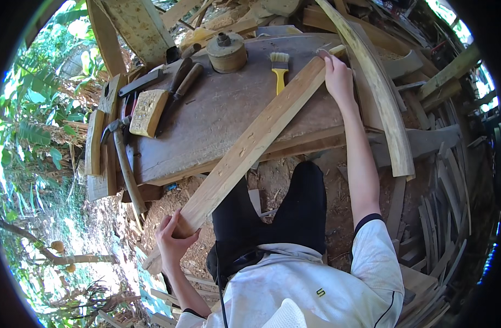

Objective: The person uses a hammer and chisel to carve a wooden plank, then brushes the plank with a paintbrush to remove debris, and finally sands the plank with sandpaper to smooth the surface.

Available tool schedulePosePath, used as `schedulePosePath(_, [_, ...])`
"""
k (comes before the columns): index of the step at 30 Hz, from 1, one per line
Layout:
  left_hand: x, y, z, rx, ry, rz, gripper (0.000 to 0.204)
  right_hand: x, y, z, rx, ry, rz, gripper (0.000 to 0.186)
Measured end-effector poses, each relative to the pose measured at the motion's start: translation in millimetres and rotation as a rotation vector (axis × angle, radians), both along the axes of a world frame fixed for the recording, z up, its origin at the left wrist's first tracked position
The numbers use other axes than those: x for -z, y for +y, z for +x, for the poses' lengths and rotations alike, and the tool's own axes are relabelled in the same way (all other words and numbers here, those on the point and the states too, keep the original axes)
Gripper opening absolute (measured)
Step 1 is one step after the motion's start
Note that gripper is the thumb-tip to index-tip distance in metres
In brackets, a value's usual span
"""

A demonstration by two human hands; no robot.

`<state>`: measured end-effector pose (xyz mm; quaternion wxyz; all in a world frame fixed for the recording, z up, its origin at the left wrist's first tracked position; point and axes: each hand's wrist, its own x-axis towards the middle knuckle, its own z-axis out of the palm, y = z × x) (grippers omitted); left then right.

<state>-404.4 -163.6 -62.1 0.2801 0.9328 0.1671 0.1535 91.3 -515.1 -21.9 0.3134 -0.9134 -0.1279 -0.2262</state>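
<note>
A long, flat wooden board (256,139) with small dents along its face lies slantwise across the front of the worktable (207,123). Its near end juts out past the table edge, beside my legs. My left hand (174,240) is closed around that lower end. At the far end, my right hand (338,76) grips the board near the table's right side, fingers over its edge. A paintbrush (280,74) with a yellow handle rests on the table just beyond the board.
On the table's left are a claw hammer (122,150), a rough yellowish block (148,113) and wooden-handled tools (188,81). A round lidded pot (227,53) stands at the back. A long curved pale timber (379,93) rises at right, amid wood scraps. Shavings cover the ground.
</note>
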Motion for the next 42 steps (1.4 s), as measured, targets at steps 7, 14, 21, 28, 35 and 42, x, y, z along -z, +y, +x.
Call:
schedulePosePath(7, [11.2,-2.7,-2.6,-0.015,0.101,0.052,0.069,-14.6,-18.6,-32.2,-0.207,0.084,0.326,0.042])
schedulePosePath(14, [26.5,-52.3,33.3,0.096,0.154,-0.018,0.075,-13.5,-7.8,-87.0,-0.416,0.161,0.532,0.040])
schedulePosePath(21, [15.2,-79.2,77.3,0.130,0.051,-0.090,0.083,-35.1,31.3,-155.6,-0.457,0.101,0.482,0.036])
schedulePosePath(28, [19.9,-72.1,59.1,0.142,0.038,-0.089,0.088,-40.5,31.7,-168.6,-0.524,0.155,0.455,0.033])
schedulePosePath(35, [17.0,-49.9,22.6,0.192,0.053,-0.078,0.086,-39.4,26.6,-189.2,-0.646,0.285,0.398,0.036])
schedulePosePath(42, [14.7,-30.4,17.0,0.192,0.041,-0.066,0.086,-23.8,32.8,-189.6,-0.663,0.247,0.458,0.038])
